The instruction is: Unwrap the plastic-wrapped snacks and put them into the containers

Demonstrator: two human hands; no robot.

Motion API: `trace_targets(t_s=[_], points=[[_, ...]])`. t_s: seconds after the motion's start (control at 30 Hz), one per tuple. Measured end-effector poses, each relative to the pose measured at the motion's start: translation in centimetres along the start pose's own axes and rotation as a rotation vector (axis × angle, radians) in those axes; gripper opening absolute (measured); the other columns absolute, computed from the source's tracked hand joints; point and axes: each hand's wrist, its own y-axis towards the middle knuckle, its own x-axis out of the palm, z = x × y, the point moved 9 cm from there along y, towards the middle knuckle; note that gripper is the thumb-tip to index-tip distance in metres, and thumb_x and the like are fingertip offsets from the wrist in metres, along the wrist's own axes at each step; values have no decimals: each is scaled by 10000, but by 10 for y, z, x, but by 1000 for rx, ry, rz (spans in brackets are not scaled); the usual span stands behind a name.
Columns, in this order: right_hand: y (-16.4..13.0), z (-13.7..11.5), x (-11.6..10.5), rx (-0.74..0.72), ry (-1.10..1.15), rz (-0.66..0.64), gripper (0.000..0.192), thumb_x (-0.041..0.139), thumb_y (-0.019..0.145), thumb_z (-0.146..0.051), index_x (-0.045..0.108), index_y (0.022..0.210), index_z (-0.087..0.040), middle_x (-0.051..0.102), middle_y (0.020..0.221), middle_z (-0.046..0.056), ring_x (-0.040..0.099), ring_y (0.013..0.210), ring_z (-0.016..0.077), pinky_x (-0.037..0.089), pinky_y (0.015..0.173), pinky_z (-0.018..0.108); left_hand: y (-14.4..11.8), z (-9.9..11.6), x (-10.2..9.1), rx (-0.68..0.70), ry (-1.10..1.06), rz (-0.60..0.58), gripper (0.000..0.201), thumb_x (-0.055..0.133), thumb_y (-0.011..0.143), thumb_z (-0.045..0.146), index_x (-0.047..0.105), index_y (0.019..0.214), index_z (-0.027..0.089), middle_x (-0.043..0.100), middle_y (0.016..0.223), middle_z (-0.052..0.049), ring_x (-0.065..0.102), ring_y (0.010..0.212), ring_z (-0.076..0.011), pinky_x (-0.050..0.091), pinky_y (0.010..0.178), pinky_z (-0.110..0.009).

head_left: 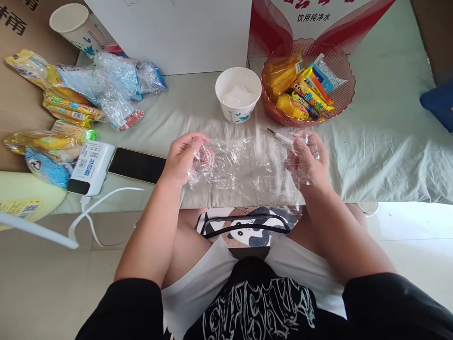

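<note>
A crinkled sheet of clear plastic wrap (244, 165) is spread between my two hands, near the front edge of the cloth-covered surface. My left hand (186, 158) is closed on its left end, fingers partly behind the film. At the other end, my right hand (308, 158) pinches the wrap with thumb and fingers. A thin, pale tool with a dark pointed tip (279, 135) shows beside the right fingers; I cannot tell whether they hold it or it lies behind the film. Just beyond the wrap stands a white paper cup (238, 111) with whitish contents.
A pink ribbed bowl (343, 104) of packaged snacks stands right of the cup. At left lie several plastic-wrapped packets (85, 87), a white power bank (90, 167) with a cable, and a black phone (136, 165). White box (177, 38) and another paper cup (71, 21) are behind.
</note>
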Motion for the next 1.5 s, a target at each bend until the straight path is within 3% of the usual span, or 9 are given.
trace_targets(t_s=[0.2, 0.5, 0.63, 0.77, 0.97, 1.07, 1.2, 1.37, 1.5], points=[[0, 0, 13, -9, 6, -130, 505, 922, 679, -601, 602, 823, -239, 554, 672, -55, 522, 554, 83, 414, 517, 253, 5, 2, -12, 4, -86, 81, 461, 753, 791, 680, 613, 893, 253, 578, 531, 41, 557, 424, -131, 357, 418, -241], [0, -16, -1, -53, 90, -59, 476, 854, 762, -611, 524, 913, -302, 490, 564, -99, 438, 431, 96, 361, 408, 239, 5, 10, -16, 14, -157, 86, 178, 765, 636, 315, 619, 712, 247, 537, 480, 60, 496, 397, -109, 348, 389, -213], [4, -12, -9, 30, 142, -49, 435, 837, 702, -577, 538, 800, -277, 582, 621, -47, 501, 456, 125, 388, 426, 276, 8, 7, -14, -36, -234, 75, 195, 721, 631, 358, 583, 624, 220, 585, 540, 12, 587, 488, -137, 471, 461, -240], [6, -11, -5, 72, 82, -118, 536, 622, 762, -790, 550, 718, -261, 590, 644, 20, 567, 520, 177, 446, 475, 325, 11, -2, -13, -148, -199, 66, 337, 677, 746, 524, 609, 666, 204, 633, 617, -33, 654, 568, -172, 538, 517, -275], [4, -21, -1, 3, 70, -224, 593, 656, 760, -816, 512, 681, -246, 564, 682, 7, 558, 530, 151, 485, 501, 320, 2, 8, -7, -88, -181, -57, 310, 843, 552, 330, 596, 691, 206, 651, 654, 21, 582, 462, -108, 456, 437, -227], [6, -9, -5, 118, 4, -147, 562, 727, 750, -750, 559, 634, -227, 584, 646, 22, 560, 520, 142, 460, 484, 302, 3, 3, -14, -112, -59, 42, 219, 796, 573, 269, 628, 688, 189, 666, 662, 7, 592, 478, -97, 419, 420, -193], [6, -8, -2, 70, -10, -93, 558, 777, 759, -694, 515, 591, -230, 532, 575, -1, 513, 478, 126, 424, 456, 287, 8, -1, -10, -92, -70, 60, 265, 755, 642, 393, 582, 638, 193, 607, 616, 8, 606, 506, -112, 472, 451, -207], [1, -9, -3, 102, 36, -202, 570, 948, 616, -559, 513, 851, -277, 490, 581, -106, 377, 394, 72, 351, 392, 238, 5, 3, -12, -113, -66, 26, 407, 882, 527, 216, 644, 857, 205, 666, 851, 21, 636, 546, -91, 369, 377, -161], [3, -9, -9, 190, 188, -276, 614, 788, 676, -756, 590, 1067, -327, 521, 590, -104, 413, 369, 107, 411, 393, 282, -1, 4, -1, -170, -217, -162, 434, 903, 546, 210, 671, 912, 220, 709, 920, 9, 381, 386, 3, 112, 315, -173]])
